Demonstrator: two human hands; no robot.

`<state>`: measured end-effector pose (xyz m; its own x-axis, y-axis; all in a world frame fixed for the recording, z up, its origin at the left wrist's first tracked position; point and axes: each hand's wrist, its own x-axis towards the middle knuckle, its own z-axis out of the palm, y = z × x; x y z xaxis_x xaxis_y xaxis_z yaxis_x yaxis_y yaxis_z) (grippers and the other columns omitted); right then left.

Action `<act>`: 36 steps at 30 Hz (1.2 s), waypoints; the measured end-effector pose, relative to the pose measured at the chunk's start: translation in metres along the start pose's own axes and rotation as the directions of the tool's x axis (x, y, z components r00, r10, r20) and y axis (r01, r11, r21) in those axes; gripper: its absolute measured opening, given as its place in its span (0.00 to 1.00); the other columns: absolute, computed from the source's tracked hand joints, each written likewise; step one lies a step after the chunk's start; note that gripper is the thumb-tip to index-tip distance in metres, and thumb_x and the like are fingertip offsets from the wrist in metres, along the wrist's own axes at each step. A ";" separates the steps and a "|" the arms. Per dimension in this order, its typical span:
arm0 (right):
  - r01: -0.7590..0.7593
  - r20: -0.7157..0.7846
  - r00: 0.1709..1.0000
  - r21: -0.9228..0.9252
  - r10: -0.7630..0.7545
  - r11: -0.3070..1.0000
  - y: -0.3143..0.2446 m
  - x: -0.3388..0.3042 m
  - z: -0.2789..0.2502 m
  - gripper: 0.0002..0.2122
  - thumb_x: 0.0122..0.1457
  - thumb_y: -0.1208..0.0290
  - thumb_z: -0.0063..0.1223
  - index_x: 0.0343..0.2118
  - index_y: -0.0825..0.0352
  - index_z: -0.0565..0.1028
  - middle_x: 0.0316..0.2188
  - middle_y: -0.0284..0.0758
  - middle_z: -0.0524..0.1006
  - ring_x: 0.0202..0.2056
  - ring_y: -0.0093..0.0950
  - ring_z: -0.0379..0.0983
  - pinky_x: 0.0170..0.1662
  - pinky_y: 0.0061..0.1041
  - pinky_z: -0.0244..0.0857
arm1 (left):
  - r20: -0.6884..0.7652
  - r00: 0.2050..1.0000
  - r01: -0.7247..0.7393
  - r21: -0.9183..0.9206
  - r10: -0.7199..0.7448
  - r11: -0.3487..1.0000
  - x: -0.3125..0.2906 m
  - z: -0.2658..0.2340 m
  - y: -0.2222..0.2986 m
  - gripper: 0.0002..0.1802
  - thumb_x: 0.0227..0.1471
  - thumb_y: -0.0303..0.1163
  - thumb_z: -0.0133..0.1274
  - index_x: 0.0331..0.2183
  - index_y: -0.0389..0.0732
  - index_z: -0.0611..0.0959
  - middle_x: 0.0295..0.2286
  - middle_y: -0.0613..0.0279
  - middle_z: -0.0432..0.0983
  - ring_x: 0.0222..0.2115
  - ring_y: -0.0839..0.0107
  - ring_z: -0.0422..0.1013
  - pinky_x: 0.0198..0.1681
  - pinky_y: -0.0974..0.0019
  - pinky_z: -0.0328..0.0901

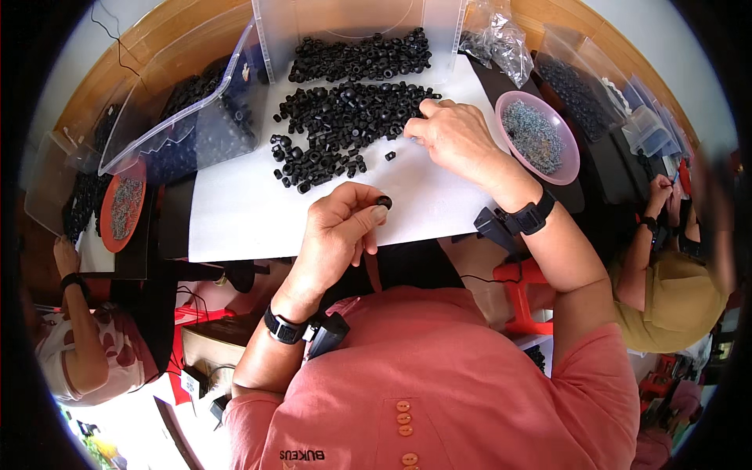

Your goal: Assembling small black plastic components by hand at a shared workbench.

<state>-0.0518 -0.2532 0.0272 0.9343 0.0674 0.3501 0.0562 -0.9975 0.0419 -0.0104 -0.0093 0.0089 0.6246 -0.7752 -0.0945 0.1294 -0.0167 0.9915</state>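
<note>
My left hand (337, 225) is over the near part of the white sheet (235, 211). Between its thumb and forefinger it pinches a small round black plastic part (384, 202). Farther off and to the right, my right hand (454, 137) is at the right edge of a loose pile of small black plastic parts (337, 117). Its fingertips are drawn together, and what they hold, if anything, is too small to make out. One black part (390, 156) lies by itself on the sheet between my hands and the pile.
Behind the pile, a clear bin (356, 16) spills more black parts. Another clear bin (184, 133) stands at left. A pink bowl (576, 160) of small metal pieces sits at right, an orange bowl (110, 235) at far left. People work on both sides: an arm (86, 345) left, a sleeve (674, 305) right.
</note>
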 end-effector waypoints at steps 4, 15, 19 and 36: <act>0.059 0.028 0.998 -0.014 -0.058 0.998 0.001 0.002 0.002 0.05 0.48 0.77 0.54 0.28 0.62 0.76 0.28 0.33 0.73 0.34 0.36 0.75 0.33 0.37 0.68 | 0.011 1.000 0.008 -0.064 -0.007 0.998 0.003 -0.002 -0.001 0.09 0.58 0.26 0.52 0.40 0.31 0.78 0.27 0.61 0.76 0.16 0.80 0.68 0.12 0.80 0.57; 0.082 0.000 0.997 0.116 -0.082 0.990 -0.017 0.000 -0.021 0.04 0.49 0.78 0.55 0.28 0.66 0.72 0.29 0.35 0.74 0.35 0.37 0.74 0.36 0.38 0.67 | 0.001 1.000 0.012 -0.088 -0.012 0.996 0.002 -0.003 -0.003 0.08 0.59 0.24 0.51 0.40 0.32 0.78 0.27 0.61 0.77 0.16 0.80 0.69 0.12 0.80 0.58; 0.178 -0.060 0.984 0.443 -0.169 0.878 -0.046 -0.008 -0.039 0.07 0.49 0.74 0.58 0.28 0.65 0.71 0.28 0.34 0.74 0.32 0.36 0.74 0.35 0.36 0.67 | -0.005 1.000 0.015 -0.051 -0.015 0.999 0.001 -0.001 -0.001 0.08 0.58 0.24 0.51 0.40 0.32 0.78 0.27 0.61 0.77 0.16 0.80 0.69 0.13 0.80 0.58; 0.160 -0.187 0.981 0.608 -0.056 0.778 -0.076 -0.033 -0.024 0.09 0.45 0.85 0.58 0.31 0.69 0.73 0.26 0.36 0.70 0.27 0.32 0.71 0.30 0.29 0.66 | -0.008 1.000 0.010 -0.136 -0.011 0.991 0.001 -0.005 -0.004 0.07 0.56 0.25 0.55 0.37 0.32 0.78 0.24 0.64 0.75 0.16 0.81 0.69 0.13 0.79 0.58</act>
<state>-0.0952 -0.1787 0.0349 0.8471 0.1253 0.5164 0.4076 -0.7767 -0.4802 -0.0066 -0.0075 0.0042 0.6289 -0.7702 -0.1061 0.2392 0.0618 0.9690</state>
